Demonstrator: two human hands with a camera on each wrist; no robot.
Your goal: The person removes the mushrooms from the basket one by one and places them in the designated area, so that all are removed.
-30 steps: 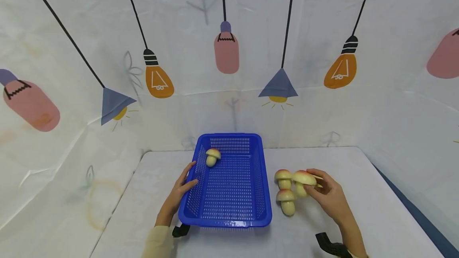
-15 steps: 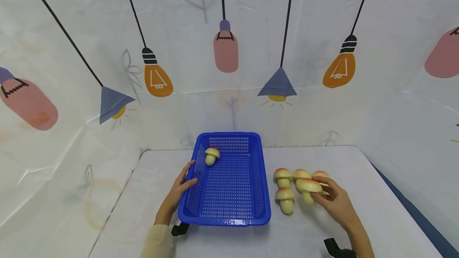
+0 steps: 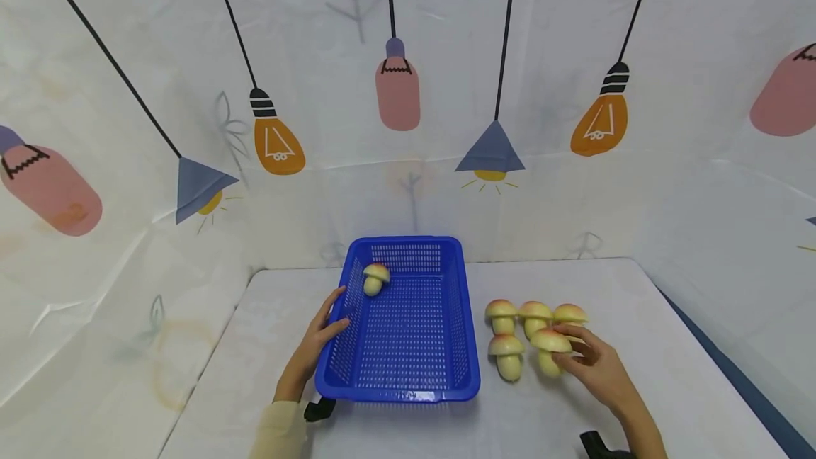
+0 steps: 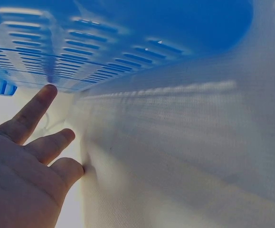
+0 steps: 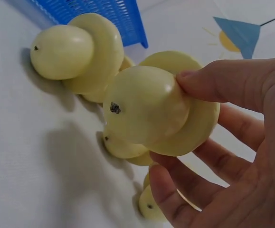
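Note:
A toy mushroom (image 3: pixel 551 350) with a pale stem and red-tinged cap is pinched between the thumb and fingers of my right hand (image 3: pixel 593 365). In the right wrist view the stem end of this mushroom (image 5: pixel 149 107) faces the camera, the thumb on one side. Several similar mushrooms lie close by: three in a back row (image 3: pixel 535 314), one (image 3: pixel 508 358) in front at left. My left hand (image 3: pixel 314 346) rests on the left rim of a blue plastic basket (image 3: pixel 479 367). The left wrist view shows its extended fingers (image 4: pixel 30 111) beside the slotted basket wall (image 4: pixel 94 40).
One more mushroom (image 3: pixel 375 279) lies inside the basket, near its back left corner. Basket and mushrooms are on a white-covered table (image 3: pixel 644 317). Behind it hangs a pale sheet (image 3: pixel 357 197) printed with lamps.
My right hand has drawn the held mushroom back toward me and slightly right, from over the back row to in front of it. The left hand keeps its place on the basket.

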